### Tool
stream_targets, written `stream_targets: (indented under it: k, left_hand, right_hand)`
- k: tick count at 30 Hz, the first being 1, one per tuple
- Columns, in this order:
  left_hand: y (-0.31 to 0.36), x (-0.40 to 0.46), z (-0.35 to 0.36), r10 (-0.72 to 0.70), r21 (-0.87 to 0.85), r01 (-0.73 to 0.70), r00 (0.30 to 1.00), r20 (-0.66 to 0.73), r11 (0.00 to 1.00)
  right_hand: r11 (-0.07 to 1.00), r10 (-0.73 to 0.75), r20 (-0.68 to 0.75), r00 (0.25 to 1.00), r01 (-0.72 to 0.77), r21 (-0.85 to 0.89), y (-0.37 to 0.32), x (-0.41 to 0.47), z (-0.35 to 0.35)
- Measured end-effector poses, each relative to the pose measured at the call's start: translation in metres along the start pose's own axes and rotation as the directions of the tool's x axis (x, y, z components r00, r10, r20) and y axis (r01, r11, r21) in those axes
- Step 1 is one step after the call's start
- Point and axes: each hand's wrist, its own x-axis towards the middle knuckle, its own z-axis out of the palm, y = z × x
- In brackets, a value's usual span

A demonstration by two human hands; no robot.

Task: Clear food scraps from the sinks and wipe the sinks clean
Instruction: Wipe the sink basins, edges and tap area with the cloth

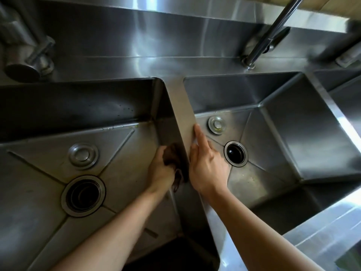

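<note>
left sink (pixel 48 222) | left hand (pixel 162 171) holds brown cloth (pixel 172 155) tight against divider wall (pixel 180 106) | right hand (pixel 207 169) flat, fingers straight on divider

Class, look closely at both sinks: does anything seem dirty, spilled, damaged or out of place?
Nothing damaged or askew. Yellowish specks lie on the right sink's floor near its drain, and a grimy yellowish line runs along the left sink's back seam. The left hand holds a dark cloth against the divider.
</note>
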Motion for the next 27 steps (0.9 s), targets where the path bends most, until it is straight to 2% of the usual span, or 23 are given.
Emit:
stream_targets:
  k: [3,5,10,13,18,20,23,27]
  left_hand:
    - [0.034,0.005,-0.007,0.158,-0.024,-0.160,0.985,-0.071,0.987]
    - [0.042,0.011,-0.008,0.194,0.023,-0.193,0.978,-0.075,0.981]
    - [0.013,0.035,0.000,-0.026,0.086,0.029,0.999,-0.036,0.996]
    - [-0.019,0.049,0.006,-0.090,0.243,0.091,0.996,-0.015,0.966]
    - [-0.046,0.063,0.005,-0.191,0.278,0.189,0.981,-0.018,0.942]
    - [-0.045,0.064,0.003,-0.197,0.267,0.191,0.980,-0.003,0.944]
    - [-0.033,0.055,-0.001,-0.170,0.153,0.167,0.986,0.004,0.974]
    - [0.005,0.039,-0.009,0.020,0.014,-0.020,0.999,0.043,1.000]
  right_hand:
    - [1.000,0.014,0.018,1.000,-0.014,-0.011,-0.003,-0.002,-0.002]
    - [1.000,0.019,0.017,1.000,-0.018,-0.016,-0.003,-0.002,-0.003]
    - [1.000,-0.004,-0.027,1.000,0.004,-0.025,0.000,0.001,0.000]
    - [1.000,-0.017,-0.053,0.998,0.017,-0.012,0.002,0.001,0.001]
    - [0.999,-0.027,-0.087,0.996,0.023,-0.048,0.006,0.001,0.005]
    - [0.998,-0.030,-0.097,0.995,0.025,-0.057,0.006,0.002,0.006]
    - [0.999,-0.018,-0.079,0.997,0.014,-0.049,0.004,0.002,0.005]
    - [1.000,-0.006,0.003,1.000,0.006,-0.027,-0.002,0.002,0.000]
